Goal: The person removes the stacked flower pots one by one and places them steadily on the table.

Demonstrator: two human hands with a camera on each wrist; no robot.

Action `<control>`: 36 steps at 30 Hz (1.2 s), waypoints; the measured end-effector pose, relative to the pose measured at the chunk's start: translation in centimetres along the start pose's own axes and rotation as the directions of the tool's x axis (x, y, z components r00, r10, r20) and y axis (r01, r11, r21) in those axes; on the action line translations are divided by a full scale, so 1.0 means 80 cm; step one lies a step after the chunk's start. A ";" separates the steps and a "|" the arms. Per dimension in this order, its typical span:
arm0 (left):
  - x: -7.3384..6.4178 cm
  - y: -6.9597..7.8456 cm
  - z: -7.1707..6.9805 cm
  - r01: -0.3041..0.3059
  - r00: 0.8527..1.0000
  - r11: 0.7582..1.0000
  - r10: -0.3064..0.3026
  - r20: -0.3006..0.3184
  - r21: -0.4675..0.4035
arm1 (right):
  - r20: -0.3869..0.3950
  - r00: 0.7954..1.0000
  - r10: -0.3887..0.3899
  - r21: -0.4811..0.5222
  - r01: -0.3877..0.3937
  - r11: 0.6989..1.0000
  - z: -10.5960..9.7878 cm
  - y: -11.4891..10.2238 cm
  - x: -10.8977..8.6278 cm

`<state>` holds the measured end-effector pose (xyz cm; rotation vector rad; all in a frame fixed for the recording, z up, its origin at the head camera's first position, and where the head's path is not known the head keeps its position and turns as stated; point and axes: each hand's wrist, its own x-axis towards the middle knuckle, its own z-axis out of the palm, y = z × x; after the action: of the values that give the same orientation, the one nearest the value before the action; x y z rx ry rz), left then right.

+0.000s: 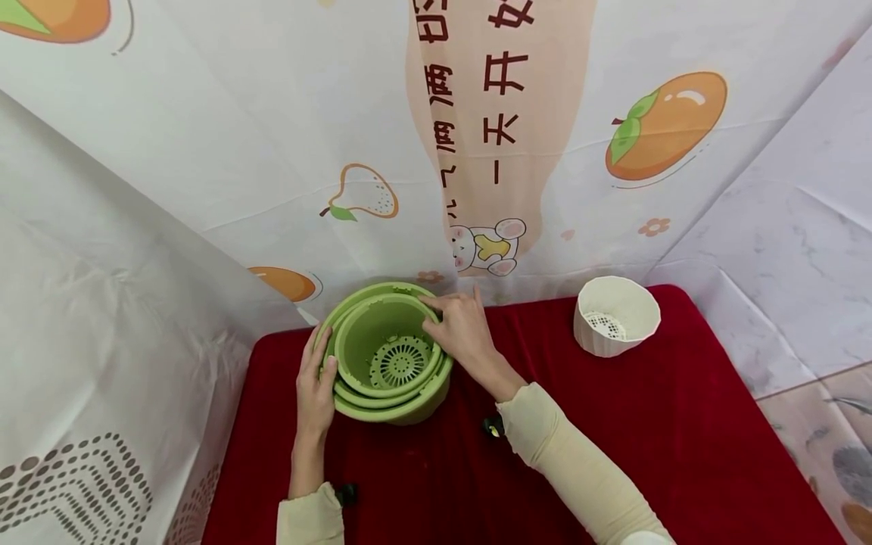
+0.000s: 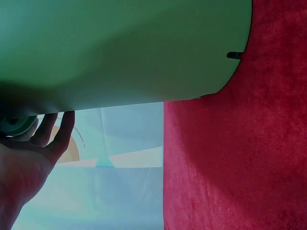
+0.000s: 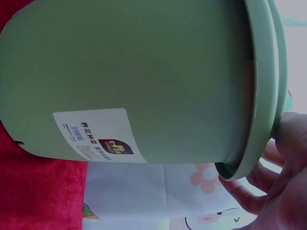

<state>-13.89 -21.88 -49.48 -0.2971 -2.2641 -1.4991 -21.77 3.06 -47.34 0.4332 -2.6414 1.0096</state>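
Observation:
Green plastic flower pots (image 1: pixel 395 418) sit nested in one another on the red cloth, three rims showing and a slotted base at the bottom of the innermost. My left hand (image 1: pixel 316 390) grips the left side of the rims, its fingers along the outside and its thumb at the edge. At the back right, my right hand (image 1: pixel 459 325) holds the rims, thumb on the inner side. In the right wrist view, the fingers curl under the outer pot's rim (image 3: pixel 254 115), and a white label (image 3: pixel 100 135) shows on its wall.
A white ribbed flower pot (image 1: pixel 599 341) with a perforated base stands at the right rear of the red cloth-covered table (image 1: pixel 613 439). Behind the table hangs a white printed curtain (image 1: pixel 272 136) with fruit drawings, and pale sheeting (image 1: pixel 123 318) drapes the left side.

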 end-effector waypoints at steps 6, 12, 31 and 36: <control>0.002 0.000 0.001 -0.019 1.000 1.000 0.019 -0.003 -0.002 | -0.045 0.999 -0.031 -0.017 0.030 0.999 -0.002 0.000 0.003; 0.002 -0.001 0.001 -0.044 0.999 0.999 0.044 -0.008 -0.032 | -0.078 0.996 -0.054 0.019 0.056 0.998 -0.002 -0.002 0.004; 0.003 -0.004 0.002 -0.075 0.997 0.997 0.075 -0.012 -0.011 | -0.031 0.999 0.011 0.165 -0.006 0.986 -0.016 -0.008 0.016; 0.003 -0.004 0.002 -0.080 0.997 0.996 0.080 -0.014 -0.025 | -0.008 0.999 0.049 0.179 -0.047 0.983 -0.023 -0.011 0.022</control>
<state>-14.30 -21.83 -49.69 -0.3801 -2.1979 -1.4858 -22.75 3.38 -44.87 0.4020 -2.5722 1.2665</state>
